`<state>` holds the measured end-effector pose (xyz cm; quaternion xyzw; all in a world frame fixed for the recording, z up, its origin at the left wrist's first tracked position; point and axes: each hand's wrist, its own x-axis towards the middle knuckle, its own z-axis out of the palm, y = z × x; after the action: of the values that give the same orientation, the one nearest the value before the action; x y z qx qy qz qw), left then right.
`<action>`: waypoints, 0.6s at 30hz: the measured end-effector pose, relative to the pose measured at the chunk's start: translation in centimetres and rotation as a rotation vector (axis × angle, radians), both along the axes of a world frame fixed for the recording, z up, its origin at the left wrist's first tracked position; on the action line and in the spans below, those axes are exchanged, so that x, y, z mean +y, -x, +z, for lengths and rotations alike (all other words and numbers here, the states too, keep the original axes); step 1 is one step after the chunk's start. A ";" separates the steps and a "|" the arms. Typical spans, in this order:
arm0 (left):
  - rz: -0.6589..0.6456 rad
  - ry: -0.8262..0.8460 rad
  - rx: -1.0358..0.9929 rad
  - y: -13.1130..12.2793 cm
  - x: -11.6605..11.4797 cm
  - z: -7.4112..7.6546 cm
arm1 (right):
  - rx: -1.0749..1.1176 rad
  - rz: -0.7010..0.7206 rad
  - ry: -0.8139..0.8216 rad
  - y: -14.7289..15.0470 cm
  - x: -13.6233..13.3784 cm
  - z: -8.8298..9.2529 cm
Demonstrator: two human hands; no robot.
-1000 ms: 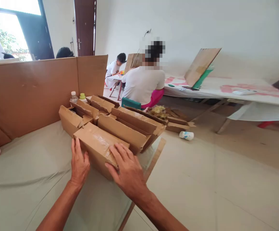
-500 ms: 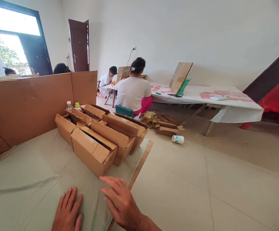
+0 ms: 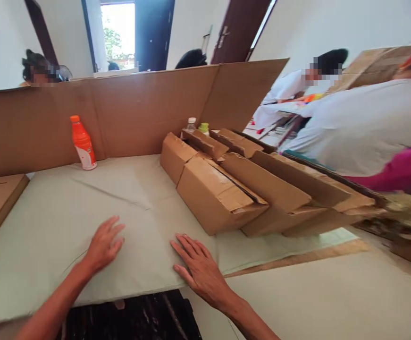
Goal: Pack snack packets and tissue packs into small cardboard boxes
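Note:
My left hand (image 3: pixel 105 243) hovers over or rests on the covered table (image 3: pixel 127 189), its fingers apart and nothing in them. Spread flat near the table's front edge, my right hand (image 3: pixel 200 269) is also free of any object. Just beyond it stands the nearest cardboard box (image 3: pixel 219 193), its top flaps folded nearly together. Several more brown boxes (image 3: pixel 265 174) stand packed against it in rows, some with flaps raised; their contents are hidden. An orange bottle (image 3: pixel 83 144) with a white lower label stands farther back on the left.
A tall cardboard screen (image 3: pixel 148 108) runs along the back. Two bottles, one with a green cap (image 3: pixel 204 127), stand behind the boxes. A flat carton (image 3: pixel 0 203) lies at the left edge. A person in a white shirt (image 3: pixel 375 127) sits close by on the right.
The view has swung left, bringing the orange bottle and flat carton into sight. My left hand has lifted its fingers from the flat pose; my right hand has flattened onto the table.

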<state>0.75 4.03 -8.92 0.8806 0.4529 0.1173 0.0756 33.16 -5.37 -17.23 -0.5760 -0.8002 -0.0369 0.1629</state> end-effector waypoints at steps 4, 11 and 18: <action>0.176 0.004 0.108 2.2 3.1 -0.9 | -0.023 0.011 -0.101 -0.3 -0.4 -1.5; 0.202 0.062 0.231 4.0 -5.4 -2.6 | 0.045 0.022 -0.077 -1.4 -0.1 -3.6; 0.287 0.072 0.237 4.6 -11.6 -2.3 | 0.072 0.014 0.048 1.8 6.9 -1.6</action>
<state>-3.88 -7.54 -11.18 0.8114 0.5834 0.0057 0.0357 31.35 1.53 -18.80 -0.5752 -0.7984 0.0041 0.1782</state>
